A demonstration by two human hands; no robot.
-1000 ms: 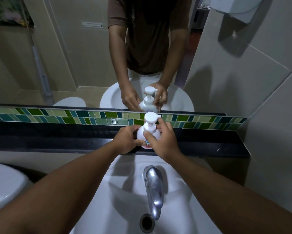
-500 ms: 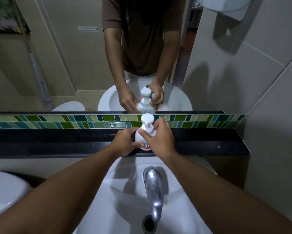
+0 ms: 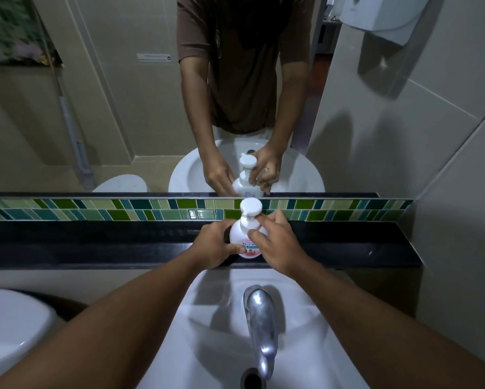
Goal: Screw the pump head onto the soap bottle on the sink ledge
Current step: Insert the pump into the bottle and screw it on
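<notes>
Left hand grips the round white plastic soap bottle — right hand pinches its pump head collar

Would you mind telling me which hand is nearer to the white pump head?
The right hand: its fingertips sit at the collar just under the pump head. The left hand is lower, gripping the soap bottle body.

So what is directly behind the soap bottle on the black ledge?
Behind the soap bottle runs a green tile strip, and above it a mirror shows the bottle's reflection. The tiles straight behind the bottle and its pump head are covered.
</notes>
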